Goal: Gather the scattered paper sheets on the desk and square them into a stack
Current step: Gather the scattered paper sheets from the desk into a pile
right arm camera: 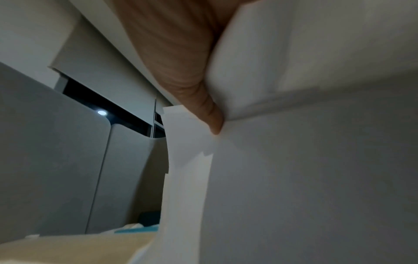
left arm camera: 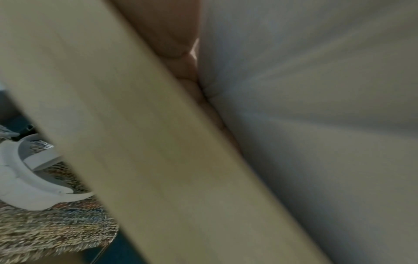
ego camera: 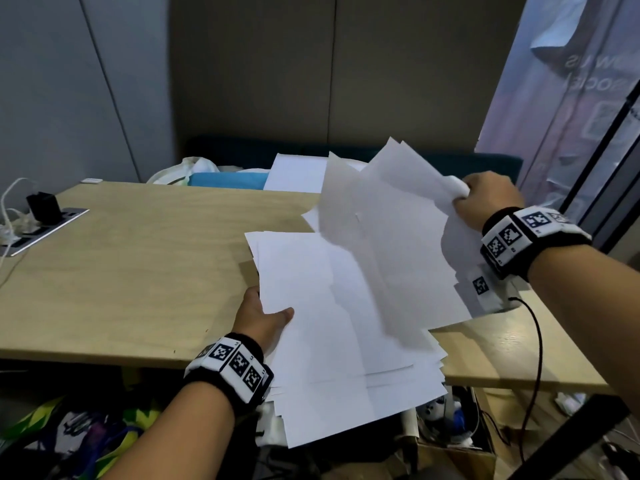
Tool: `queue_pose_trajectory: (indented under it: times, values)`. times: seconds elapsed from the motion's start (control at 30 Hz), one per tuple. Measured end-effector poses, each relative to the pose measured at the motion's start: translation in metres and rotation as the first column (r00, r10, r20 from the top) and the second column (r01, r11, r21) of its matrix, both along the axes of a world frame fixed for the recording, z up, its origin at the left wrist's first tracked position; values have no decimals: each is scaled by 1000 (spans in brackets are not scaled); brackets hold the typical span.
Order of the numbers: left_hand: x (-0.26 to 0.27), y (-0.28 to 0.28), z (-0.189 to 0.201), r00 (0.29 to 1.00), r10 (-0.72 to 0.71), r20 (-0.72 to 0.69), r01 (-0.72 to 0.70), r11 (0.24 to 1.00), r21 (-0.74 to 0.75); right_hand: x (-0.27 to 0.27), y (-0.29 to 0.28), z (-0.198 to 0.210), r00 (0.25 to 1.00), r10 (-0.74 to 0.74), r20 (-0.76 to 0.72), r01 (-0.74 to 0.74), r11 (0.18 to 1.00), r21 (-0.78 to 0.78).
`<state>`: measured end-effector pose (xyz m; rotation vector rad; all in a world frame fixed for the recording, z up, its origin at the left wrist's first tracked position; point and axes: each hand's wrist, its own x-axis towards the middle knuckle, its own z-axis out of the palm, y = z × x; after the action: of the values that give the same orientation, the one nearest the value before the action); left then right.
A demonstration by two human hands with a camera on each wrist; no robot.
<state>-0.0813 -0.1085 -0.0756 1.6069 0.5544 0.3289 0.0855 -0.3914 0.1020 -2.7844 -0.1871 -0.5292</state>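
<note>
A loose bundle of white paper sheets [ego camera: 346,341] juts over the front edge of the wooden desk [ego camera: 138,265]. My left hand [ego camera: 263,317] grips its left edge, thumb on top and fingers underneath. A second fan of sheets [ego camera: 384,237] is raised and tilted above the first, and my right hand [ego camera: 485,199] pinches its crumpled far right corner. In the right wrist view a thumb [right arm camera: 203,100] presses on white paper [right arm camera: 316,178]. The left wrist view shows paper [left arm camera: 316,125] against the desk edge [left arm camera: 158,142]. One more sheet [ego camera: 294,171] lies behind the desk's back edge.
A power strip with a black charger [ego camera: 43,206] and white cables sits at the desk's far left. A blue item [ego camera: 228,178] and a white bag [ego camera: 187,169] lie behind the desk. Boxes and clutter [ego camera: 450,445] fill the floor beneath. A black cable [ego camera: 535,341] hangs from my right wrist.
</note>
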Motion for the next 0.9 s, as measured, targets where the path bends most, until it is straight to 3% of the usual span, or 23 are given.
queue_pose_trajectory:
  times: [0.33, 0.47, 0.7, 0.9]
  values:
    - [-5, 3, 0, 995, -66, 79, 65, 998, 16, -6, -15, 47, 961, -49, 272, 18, 993, 116]
    - [-5, 4, -3, 991, -108, 82, 106, 994, 24, -4, -21, 53, 968, -77, 239, 34, 983, 179]
    - [-5, 2, -3, 995, -92, 38, 91, 996, 21, -5, -37, 60, 967, -176, 185, 64, 870, 489]
    - [-4, 1, -1, 998, -56, -9, 56, 998, 28, -11, -41, 66, 992, -126, 33, 80, 789, 609]
